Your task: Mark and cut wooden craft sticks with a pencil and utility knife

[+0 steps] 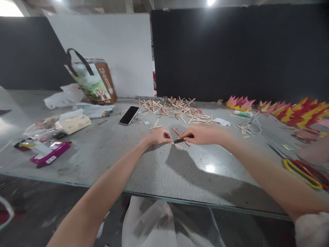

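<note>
Head view: your right hand (204, 134) is gripping a black-and-yellow cutter (182, 140), its tip right at a stick (178, 146) that your left hand (159, 136) is pinching down on the table (154, 168). Both are sitting mid-table, on your side of the pile (180, 109).

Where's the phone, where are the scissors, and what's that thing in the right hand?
Phone (129, 115): head view, middle of its dark screen.
Scissors (286, 163): head view, yellow handle.
Black-and-yellow tool (180, 140): head view, the end sticking out past the right hand (205, 134).
</note>
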Motion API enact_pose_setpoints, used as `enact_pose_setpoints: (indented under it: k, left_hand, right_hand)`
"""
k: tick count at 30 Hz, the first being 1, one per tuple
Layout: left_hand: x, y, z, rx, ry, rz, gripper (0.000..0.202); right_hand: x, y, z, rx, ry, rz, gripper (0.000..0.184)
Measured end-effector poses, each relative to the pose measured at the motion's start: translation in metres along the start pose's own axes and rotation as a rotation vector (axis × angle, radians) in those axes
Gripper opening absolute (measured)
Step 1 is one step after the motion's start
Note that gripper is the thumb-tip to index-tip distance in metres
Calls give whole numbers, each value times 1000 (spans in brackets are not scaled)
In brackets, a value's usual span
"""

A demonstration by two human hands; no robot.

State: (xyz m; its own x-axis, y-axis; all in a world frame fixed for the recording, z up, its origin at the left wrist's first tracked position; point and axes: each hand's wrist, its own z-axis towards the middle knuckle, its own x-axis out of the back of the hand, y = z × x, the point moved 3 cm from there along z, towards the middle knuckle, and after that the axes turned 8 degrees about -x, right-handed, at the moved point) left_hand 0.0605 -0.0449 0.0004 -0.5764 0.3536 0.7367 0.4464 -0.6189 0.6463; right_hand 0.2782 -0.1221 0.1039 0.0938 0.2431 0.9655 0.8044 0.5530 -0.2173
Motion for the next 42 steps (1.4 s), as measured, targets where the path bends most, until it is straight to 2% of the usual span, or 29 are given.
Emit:
enact_pose_setpoints:
  k: [7,17,21,26,30,33,37,39,42]
  left_hand:
    - [2,3,0,-38,15,-2,11]
    - [5,-5,1,-1,14,-57,25]
    - [12,-14,-1,32,128,-89,31]
    - [13,-23,0,81,271,-128,31]
    - [11,-32,3,181,408,-146,25]
    - [16,-40,0,295,551,-126,22]
    - [25,-43,-7,388,717,-78,22]
    - [25,-38,-8,389,724,-93,27]
    - [17,-23,-5,349,664,-153,37]
  right_hand:
    - [5,-7,15,8,-43,-82,31]
    - [18,-27,37,98,-150,-116,22]
    - [19,-27,43,114,-183,-74,22]
    - [18,-25,41,60,-137,-122,28]
    - [13,-22,30,58,-101,-125,30]
    - [2,-9,13,0,-1,-57,36]
    - [-17,8,-18,-172,390,104,59]
    - [-29,12,-31,-234,529,206,61]
    - [-48,16,-42,-305,680,358,61]
